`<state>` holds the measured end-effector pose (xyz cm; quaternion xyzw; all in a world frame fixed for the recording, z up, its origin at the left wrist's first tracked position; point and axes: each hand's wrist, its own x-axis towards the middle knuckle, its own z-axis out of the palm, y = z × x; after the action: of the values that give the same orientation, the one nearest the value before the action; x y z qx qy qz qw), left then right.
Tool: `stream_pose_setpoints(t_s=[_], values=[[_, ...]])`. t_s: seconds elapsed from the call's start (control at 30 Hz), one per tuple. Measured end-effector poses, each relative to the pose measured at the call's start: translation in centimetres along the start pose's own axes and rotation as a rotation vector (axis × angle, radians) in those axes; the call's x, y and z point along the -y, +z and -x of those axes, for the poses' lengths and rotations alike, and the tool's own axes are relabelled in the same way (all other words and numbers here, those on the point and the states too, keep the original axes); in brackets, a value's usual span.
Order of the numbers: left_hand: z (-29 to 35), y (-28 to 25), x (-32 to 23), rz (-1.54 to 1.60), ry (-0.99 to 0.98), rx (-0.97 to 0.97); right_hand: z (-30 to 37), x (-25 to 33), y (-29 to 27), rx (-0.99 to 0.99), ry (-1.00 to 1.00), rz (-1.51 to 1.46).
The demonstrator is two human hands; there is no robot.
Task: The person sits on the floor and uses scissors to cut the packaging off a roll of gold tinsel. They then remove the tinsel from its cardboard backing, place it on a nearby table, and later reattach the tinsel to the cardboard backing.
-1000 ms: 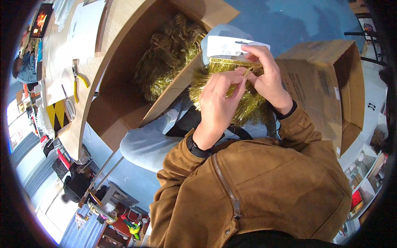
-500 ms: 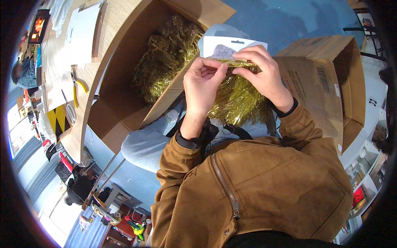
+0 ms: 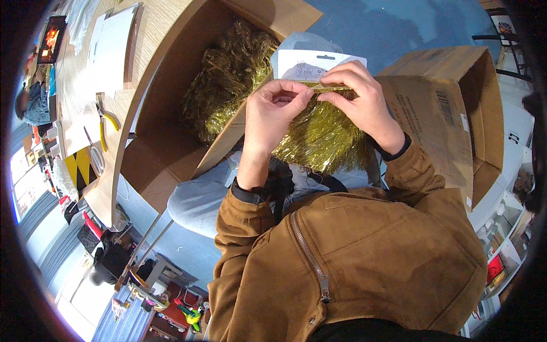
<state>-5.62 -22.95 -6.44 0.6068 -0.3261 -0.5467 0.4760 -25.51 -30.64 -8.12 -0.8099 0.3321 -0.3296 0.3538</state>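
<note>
A bunch of shiny gold tinsel fringe point(image 3: 327, 139) hangs over my lap, gathered along a narrow band at its top edge. Behind that band stands a white hang card point(image 3: 310, 64) with a slot near its top. My left hand point(image 3: 268, 117) pinches the left end of the band between thumb and forefinger, with the other fingers curled. On the other side, my right hand point(image 3: 364, 100) is closed on the band and the lower edge of the card, thumb in front and fingers behind. A thin pale strip runs between the two pinches; its exact kind is unclear.
To the left, an open cardboard box point(image 3: 168, 97) holds more gold tinsel point(image 3: 228, 80). Another cardboard box point(image 3: 427, 108) lies open at the right. Yellow-handled pliers point(image 3: 103, 125), scissors point(image 3: 96, 157) and white sheets point(image 3: 111, 54) lie on the wooden table point(image 3: 142, 62).
My left hand has shifted a little to the left, and the tinsel spreads slightly further left below it. My right hand stays nearly in place, still gripping the band.
</note>
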Motion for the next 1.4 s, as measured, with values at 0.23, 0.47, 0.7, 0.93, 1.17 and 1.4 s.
stream_pose_setpoints(t_s=[0.23, 0.47, 0.7, 0.93, 1.17, 1.4], values=[[-0.1, -0.5, -0.4, -0.008, -0.010, 0.089, -0.1, 0.3, 0.2, -0.013, 0.003, 0.035], [-0.4, -0.3, -0.1, -0.068, 0.010, 0.035, 0.0, -0.1, -0.1, -0.025, 0.004, 0.025], [-1.2, -0.5, 1.0, -0.127, 0.024, -0.053, -0.1, 0.1, 0.0, -0.039, 0.002, 0.059], [-1.2, -0.6, 1.2, -0.143, -0.016, -0.082, -0.2, 0.2, 0.2, -0.039, -0.030, 0.091], [-1.3, 0.1, 1.0, -0.169, -0.004, -0.125, -0.4, 0.2, 0.3, 0.007, -0.171, 0.152], [-0.6, -0.9, 1.4, -0.261, 0.036, -0.269, -0.5, 0.4, 0.4, 0.033, -0.192, 0.217]])
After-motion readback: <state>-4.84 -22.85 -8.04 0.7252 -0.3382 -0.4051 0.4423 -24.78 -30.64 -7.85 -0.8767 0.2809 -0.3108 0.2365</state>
